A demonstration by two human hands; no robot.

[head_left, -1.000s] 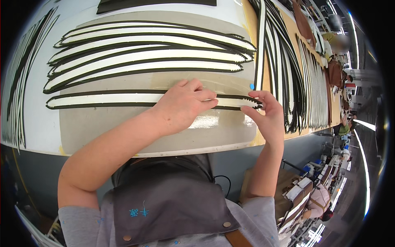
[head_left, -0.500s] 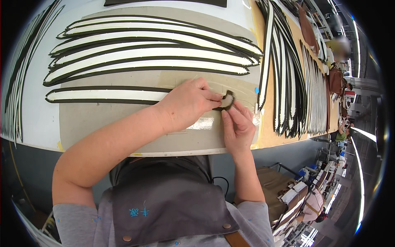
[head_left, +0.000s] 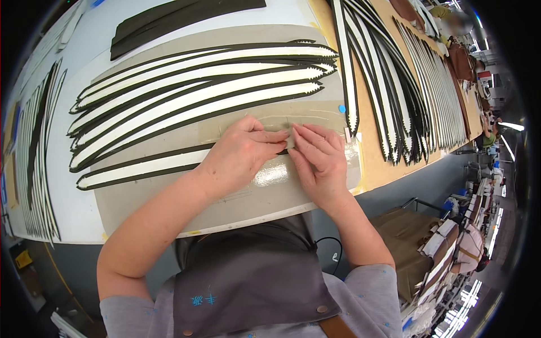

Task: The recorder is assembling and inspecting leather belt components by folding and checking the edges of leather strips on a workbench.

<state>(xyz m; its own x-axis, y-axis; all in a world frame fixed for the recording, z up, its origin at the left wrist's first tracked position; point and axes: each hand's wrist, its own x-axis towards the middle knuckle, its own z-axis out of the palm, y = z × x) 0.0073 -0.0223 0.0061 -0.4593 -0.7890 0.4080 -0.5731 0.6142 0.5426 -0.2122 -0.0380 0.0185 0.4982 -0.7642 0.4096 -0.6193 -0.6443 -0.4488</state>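
Observation:
A long strip (head_left: 147, 169), white down the middle with black edges, lies on the grey mat (head_left: 225, 217) in front of me. My left hand (head_left: 239, 153) rests across its right part, with thumb and fingers pinched near the right end. My right hand (head_left: 322, 160) closes its thumb and fingertips on that same end, close against the left fingertips. Between the two hands the tip is mostly hidden; only a little black edge shows. The strip's pointed left end lies flat and free.
Several similar strips (head_left: 197, 93) lie in an overlapping group beyond my hands. More hang over the brown board (head_left: 377, 174) at the right, and others lie far left. A dark folded piece (head_left: 186, 25) is at the back. A small blue dot (head_left: 341, 109) marks the mat's right side.
The strip's right end, curled up between my fingertips before, is now pressed down and mostly covered. My right fingers have come closer to the left ones. The whole view has turned and shifted.

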